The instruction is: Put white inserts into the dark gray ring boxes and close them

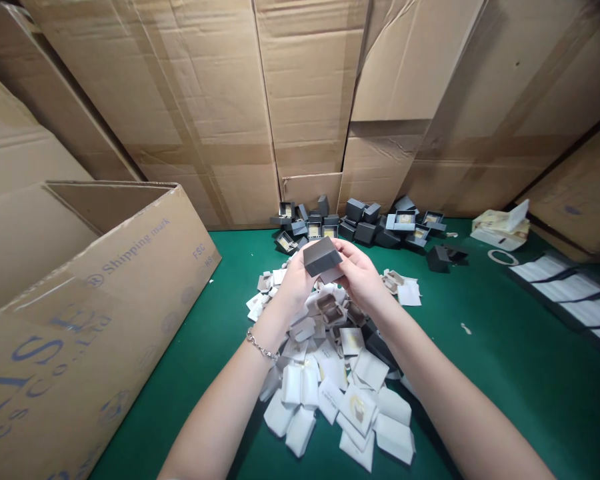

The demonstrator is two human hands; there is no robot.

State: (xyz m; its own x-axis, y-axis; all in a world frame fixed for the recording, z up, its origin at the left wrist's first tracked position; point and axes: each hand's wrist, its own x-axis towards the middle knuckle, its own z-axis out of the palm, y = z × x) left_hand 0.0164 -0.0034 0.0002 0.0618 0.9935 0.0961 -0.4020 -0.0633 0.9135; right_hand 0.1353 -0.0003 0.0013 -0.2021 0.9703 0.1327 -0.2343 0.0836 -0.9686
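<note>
A small dark grey jewelry box (322,256) is held up between both hands above the table. My left hand (297,280) grips its left side, with a chain bracelet (263,345) on the wrist. My right hand (359,270) is closed on the right side; the fingertips are partly behind the box. A pale flap shows under it, but whether the lid is ajar I cannot tell. Beneath the hands lies a pile of white folded inserts (300,387), printed cards (357,408) and brown-grey box liners (330,309).
Several dark small boxes (365,233), some with lids raised, crowd the back of the green table (485,373). A big carton (100,320) stands at left. Right are a tissue pack (500,230), a tape ring (503,257) and a strapped tray (570,287). Cardboard (195,100) walls the back.
</note>
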